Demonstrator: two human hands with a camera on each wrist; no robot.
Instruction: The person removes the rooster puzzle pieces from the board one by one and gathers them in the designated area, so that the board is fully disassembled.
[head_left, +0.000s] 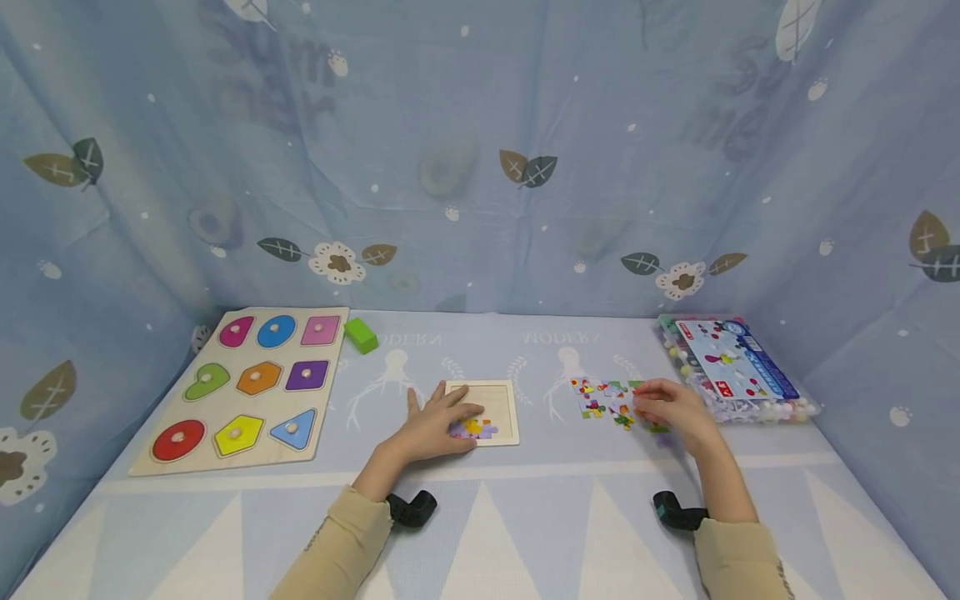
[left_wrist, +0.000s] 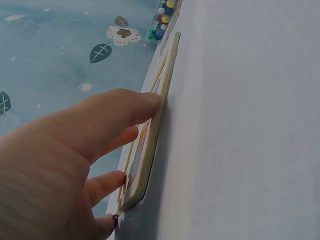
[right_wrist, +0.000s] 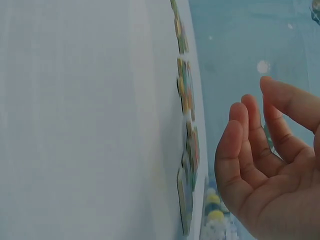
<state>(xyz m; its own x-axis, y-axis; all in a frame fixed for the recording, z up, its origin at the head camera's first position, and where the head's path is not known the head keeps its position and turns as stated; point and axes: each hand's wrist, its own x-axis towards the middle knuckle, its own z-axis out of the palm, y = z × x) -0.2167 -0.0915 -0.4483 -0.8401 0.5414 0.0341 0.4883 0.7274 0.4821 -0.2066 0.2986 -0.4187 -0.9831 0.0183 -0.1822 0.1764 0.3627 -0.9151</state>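
My left hand [head_left: 429, 427] rests on a small wooden puzzle tray [head_left: 514, 417], its fingers spread across the left side. A few joined jigsaw pieces [head_left: 482, 429] in purple and yellow lie in the tray's lower part, partly hidden by the fingers. In the left wrist view the thumb [left_wrist: 145, 106] touches the tray's near edge. Over on the right, my right hand [head_left: 681, 410] hovers above loose, colourful jigsaw pieces [head_left: 592, 409]. Its fingers are loosely bent, with thumb and index tip close together; the right wrist view shows no piece between them. This hand covers some pieces.
A wooden shape board [head_left: 273, 404] with knobbed shapes lies at the left, a green block [head_left: 362, 336] by its upper right corner. At the far right sits a clear box of beads [head_left: 738, 358] with a printed label. A patterned curtain [head_left: 480, 167] hangs behind the table.
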